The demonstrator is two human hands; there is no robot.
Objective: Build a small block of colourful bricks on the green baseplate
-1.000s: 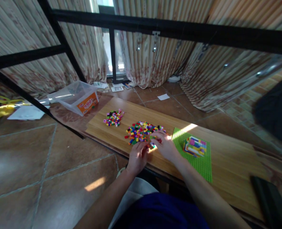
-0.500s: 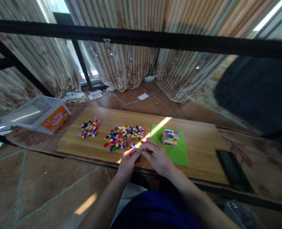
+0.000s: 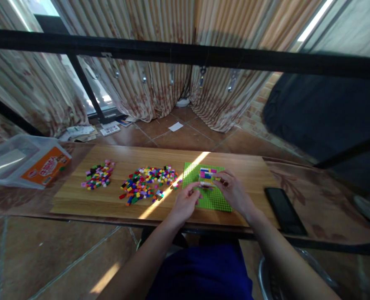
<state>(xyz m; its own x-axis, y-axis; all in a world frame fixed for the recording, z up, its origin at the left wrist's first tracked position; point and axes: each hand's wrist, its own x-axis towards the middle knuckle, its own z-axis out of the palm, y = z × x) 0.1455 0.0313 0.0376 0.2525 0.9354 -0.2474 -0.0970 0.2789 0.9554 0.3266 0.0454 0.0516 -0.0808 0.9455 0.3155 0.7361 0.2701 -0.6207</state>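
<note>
A small block structure of many-coloured toy bricks (image 3: 207,172) stands on a green studded baseplate (image 3: 224,204). At its front left corner is my left hand (image 3: 186,203), thumb and index finger bent close together; whatever lies between them is too small to name. My right hand (image 3: 235,193) reaches in from the right, its fingertips pinched at the structure's right side. Those fingers partly cover the structure, and I cannot make out what they hold. Left of the baseplate a wide pile of loose toy bricks (image 3: 144,181) is spread out.
A smaller brick pile (image 3: 99,175) lies further left on the wooden board (image 3: 87,204). Beyond it stands a clear plastic box with an orange label (image 3: 47,166). A black phone-like slab (image 3: 285,210) rests at the right. A dark metal bar (image 3: 172,52) crosses above the far side.
Both hands have moved right, from in front of the loose bricks to the structure on the baseplate, and are now farther apart. The view has shifted to the right.
</note>
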